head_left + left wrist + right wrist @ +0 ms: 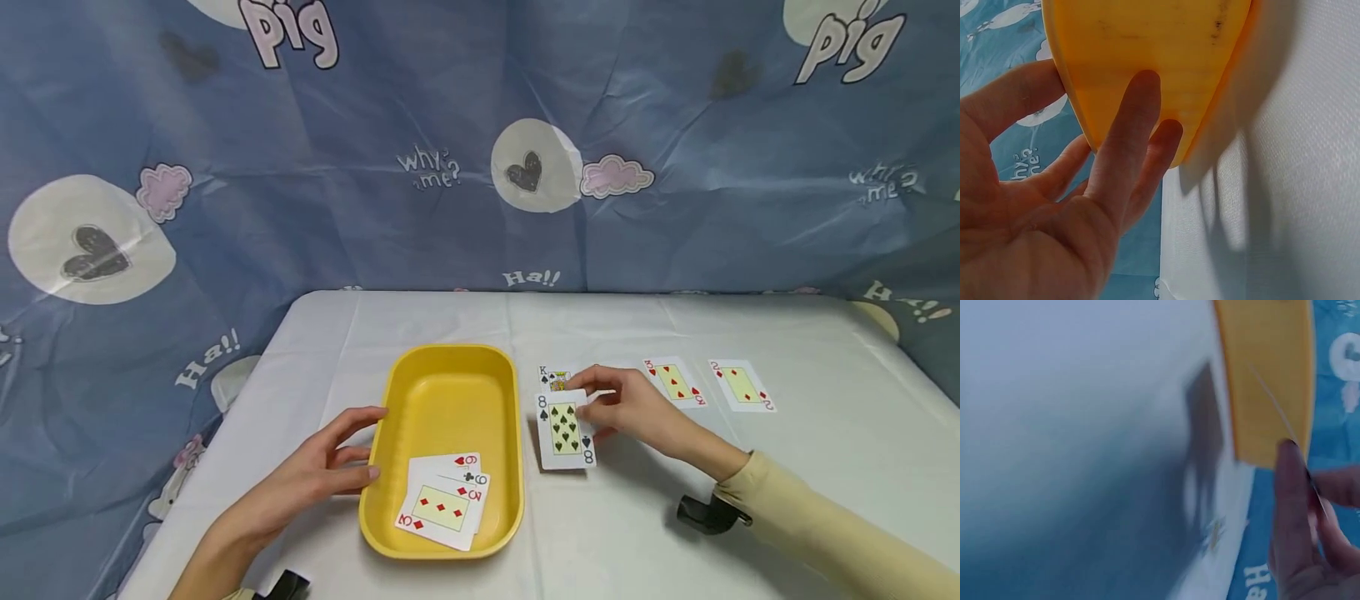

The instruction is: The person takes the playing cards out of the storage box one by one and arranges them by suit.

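My right hand (630, 412) pinches the eight of spades (564, 429) by its right edge, thumb on one face and fingers on the other. It is held just right of the yellow tray (442, 392), overlapping the king of spades (553, 379) in the head view. In the right wrist view that held card (1279, 406) appears edge-on. My left hand (318, 471) is at the tray's left side, its fingertips touching the rim and outer wall (1141, 37) with the fingers fairly straight. Inside the tray's near end, the three of diamonds (442, 510) lies over two partly covered cards.
Right of the king, a heart card (675, 382) and the two of diamonds (742, 385) lie face up on the white tabletop (637, 533). Behind the table hangs a blue printed cloth (420, 100). Black wrist cameras (708, 515) sit on both wrists.
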Demonstrator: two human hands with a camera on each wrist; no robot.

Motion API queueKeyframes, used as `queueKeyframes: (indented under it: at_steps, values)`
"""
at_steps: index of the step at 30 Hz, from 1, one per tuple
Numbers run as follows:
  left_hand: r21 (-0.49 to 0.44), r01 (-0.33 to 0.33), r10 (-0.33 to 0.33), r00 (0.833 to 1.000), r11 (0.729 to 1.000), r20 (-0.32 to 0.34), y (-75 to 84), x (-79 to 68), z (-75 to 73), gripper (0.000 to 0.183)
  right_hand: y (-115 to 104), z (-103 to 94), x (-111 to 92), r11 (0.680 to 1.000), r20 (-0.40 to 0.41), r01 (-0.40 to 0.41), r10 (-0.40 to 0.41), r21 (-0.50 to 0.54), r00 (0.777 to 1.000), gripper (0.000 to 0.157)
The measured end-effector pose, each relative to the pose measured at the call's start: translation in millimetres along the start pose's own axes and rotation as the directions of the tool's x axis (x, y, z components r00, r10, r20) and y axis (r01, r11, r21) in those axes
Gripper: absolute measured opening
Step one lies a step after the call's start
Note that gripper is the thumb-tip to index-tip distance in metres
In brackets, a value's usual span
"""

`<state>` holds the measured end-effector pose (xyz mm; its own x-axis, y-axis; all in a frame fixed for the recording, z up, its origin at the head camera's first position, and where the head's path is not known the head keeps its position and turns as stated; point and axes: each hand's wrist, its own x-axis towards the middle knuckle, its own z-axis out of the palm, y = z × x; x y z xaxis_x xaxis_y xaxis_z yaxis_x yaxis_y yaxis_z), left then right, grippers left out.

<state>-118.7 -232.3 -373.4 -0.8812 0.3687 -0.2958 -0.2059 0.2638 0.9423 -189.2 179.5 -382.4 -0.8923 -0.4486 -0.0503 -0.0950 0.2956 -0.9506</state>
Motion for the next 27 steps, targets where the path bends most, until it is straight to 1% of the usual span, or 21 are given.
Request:
queueKeyframes:
  at_steps: [2,3,4,6,8,13,17,20,22,26,27]
  values:
    - [0.000,0.005,-0.005,1.000,1.000,0.000,-0.3,1.0,0.7,0.067,6,-3.7,-5,0.993,0.031,0.006,-0.003,-0.118,1.000,0.030]
    - [0.001,0.006,-0.006,1.000,1.000,-0.002,-0.5,1.3,0.9,0.067,8,-4.9,-7,0.982,0.039,0.021,-0.014,-0.188,0.999,0.029]
    - [0.002,0.009,-0.009,1.000,1.000,-0.007,-0.6,1.4,1.1,0.067,9,-5.8,-8,0.968,0.044,0.033,-0.023,-0.249,0.999,0.028]
    - [0.005,0.014,-0.014,1.000,1.000,-0.014,-0.8,1.5,1.2,0.067,12,-6.7,-10,0.928,0.035,0.046,-0.036,-0.369,0.999,0.026]
    - [0.007,0.017,-0.017,1.000,1.000,-0.020,-0.9,1.4,1.2,0.068,13,-6.4,-11,0.895,0.029,0.050,-0.042,-0.443,0.999,0.026]
    - [0.010,0.018,-0.017,1.000,1.000,-0.024,-0.9,1.6,1.1,0.067,17,-3.2,-12,0.867,0.043,0.048,-0.031,-0.496,0.999,0.025]
    - [0.014,0.015,-0.015,1.000,1.000,-0.025,-0.5,1.6,0.9,0.067,19,-1.6,-13,0.844,0.044,0.062,-0.046,-0.533,0.998,0.025]
    - [0.018,0.017,-0.017,0.999,1.000,-0.028,-0.2,1.5,0.9,0.067,19,-1.4,-12,0.834,0.049,0.079,-0.062,-0.547,0.997,0.025]
    - [0.020,0.019,-0.018,0.999,1.000,-0.030,-0.1,1.4,1.0,0.067,19,-1.5,-12,0.836,0.050,0.090,-0.076,-0.540,0.996,0.026]
    - [0.017,0.019,-0.018,0.999,1.000,-0.028,-0.3,1.3,1.0,0.067,17,-2.0,-9,0.880,0.030,0.134,-0.135,-0.455,0.990,0.025]
    - [0.017,0.017,-0.017,1.000,1.000,-0.027,-0.4,1.2,1.0,0.067,15,-1.7,-7,0.897,0.025,0.149,-0.152,-0.417,0.988,0.025]
